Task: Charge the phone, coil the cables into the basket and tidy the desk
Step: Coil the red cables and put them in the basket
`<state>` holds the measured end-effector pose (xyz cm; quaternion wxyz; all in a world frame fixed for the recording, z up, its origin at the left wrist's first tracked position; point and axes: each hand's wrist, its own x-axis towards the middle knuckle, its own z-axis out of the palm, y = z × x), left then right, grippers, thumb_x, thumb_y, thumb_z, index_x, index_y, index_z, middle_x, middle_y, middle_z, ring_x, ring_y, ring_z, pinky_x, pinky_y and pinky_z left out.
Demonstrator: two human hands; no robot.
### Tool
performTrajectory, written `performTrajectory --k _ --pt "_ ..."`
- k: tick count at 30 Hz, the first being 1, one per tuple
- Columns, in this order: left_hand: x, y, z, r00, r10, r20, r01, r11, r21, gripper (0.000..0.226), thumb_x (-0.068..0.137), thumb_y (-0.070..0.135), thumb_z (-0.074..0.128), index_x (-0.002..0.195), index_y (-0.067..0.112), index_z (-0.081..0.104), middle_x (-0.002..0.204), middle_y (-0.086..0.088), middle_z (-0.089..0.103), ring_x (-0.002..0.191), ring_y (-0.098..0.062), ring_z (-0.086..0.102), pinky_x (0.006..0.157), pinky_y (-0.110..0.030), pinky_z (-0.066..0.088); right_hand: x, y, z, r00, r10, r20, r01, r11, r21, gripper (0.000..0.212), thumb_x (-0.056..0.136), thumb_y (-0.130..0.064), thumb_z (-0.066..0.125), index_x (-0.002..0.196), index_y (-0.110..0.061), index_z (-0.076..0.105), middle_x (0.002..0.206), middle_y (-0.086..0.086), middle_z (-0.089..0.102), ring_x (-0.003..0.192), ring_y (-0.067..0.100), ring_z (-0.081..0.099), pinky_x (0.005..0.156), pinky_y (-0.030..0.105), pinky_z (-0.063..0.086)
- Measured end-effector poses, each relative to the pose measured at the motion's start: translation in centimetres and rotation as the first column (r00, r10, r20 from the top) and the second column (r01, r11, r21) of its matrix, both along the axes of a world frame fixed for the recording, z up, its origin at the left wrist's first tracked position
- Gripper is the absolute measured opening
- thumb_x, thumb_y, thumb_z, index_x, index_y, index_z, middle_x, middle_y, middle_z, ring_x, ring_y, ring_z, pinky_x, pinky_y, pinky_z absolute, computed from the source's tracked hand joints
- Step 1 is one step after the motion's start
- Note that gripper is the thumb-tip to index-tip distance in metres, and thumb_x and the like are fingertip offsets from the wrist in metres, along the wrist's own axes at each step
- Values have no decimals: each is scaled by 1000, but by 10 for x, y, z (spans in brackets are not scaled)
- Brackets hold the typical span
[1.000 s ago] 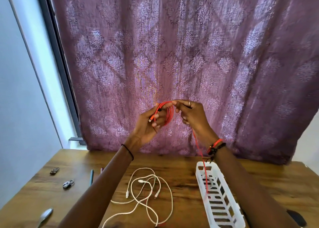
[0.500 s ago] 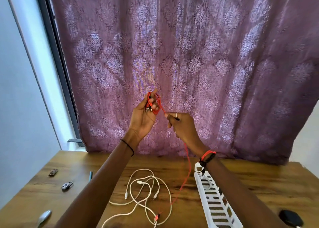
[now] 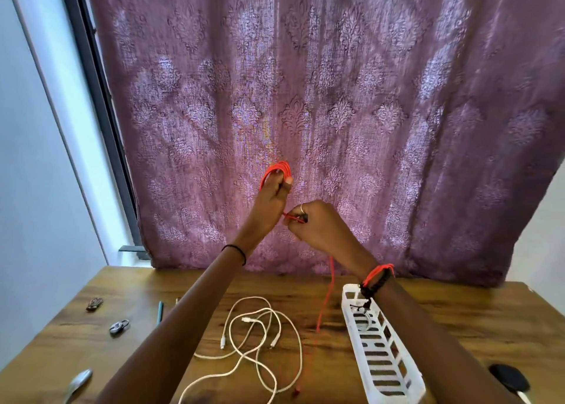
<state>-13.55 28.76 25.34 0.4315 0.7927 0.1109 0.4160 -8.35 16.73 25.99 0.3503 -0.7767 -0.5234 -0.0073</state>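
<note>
Several loops of thin red cable sit clamped in our left grip, centre frame; our right grip pinches the tail, seemingly to feed another turn.

Light: daylight glowing through the curtain ahead of me, soft and fairly bright. Shadows: faint, on the tabletop. Blur: my fingers slightly smeared. Edges: wide-angle bowing — window frame leans.
</note>
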Motion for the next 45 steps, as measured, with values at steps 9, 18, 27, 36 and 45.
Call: performTrajectory --k 9,18,27,36,45 --pt "-8 7 -25 990 -22 -142 46 985 168 29 100 18 39 121 3 52 96 -2 50 88 -10 46 86 -32 41 15 -24 25 999 8 -42 -6 999 31 9 81 -18 67 86 -17 75 66 -3 68 58 3 55 61 20 45" --pt "-23 -13 -23 923 -382 -43 353 887 -297 26 102 19 28 107 14 53 69 3 47 51 -1 42 52 -19 30 30 -33 35 988 97 -121 -79 987 143 18 83 -12 68 99 -6 73 73 -5 65 56 -10 55 53 0 35" --pt "-28 -28 -24 825 -552 119 552 744 -375 46 99 29 23 125 7 54 63 9 37 52 -4 30 50 -13 27 44 -34 30 974 138 -178 -89 962 259 18 88 -5 60 102 -7 71 93 -2 68 83 -7 60 77 2 41" --pt "-30 -30 -25 809 -562 175 570 676 -466 30 91 22 48 111 7 65 63 8 33 52 -3 28 47 -15 21 51 -30 14 924 198 -326 -42 902 430 15 82 -3 67 97 -2 71 93 4 70 77 -8 64 76 6 47" --pt "-32 -31 -26 722 -599 347 641 389 -662 18 92 24 43 83 13 53 57 9 38 41 -2 32 44 -15 30 46 -14 -14 903 189 -385 64 828 557 7 82 -12 70 86 -18 71 82 -8 70 76 -1 63 77 13 48"
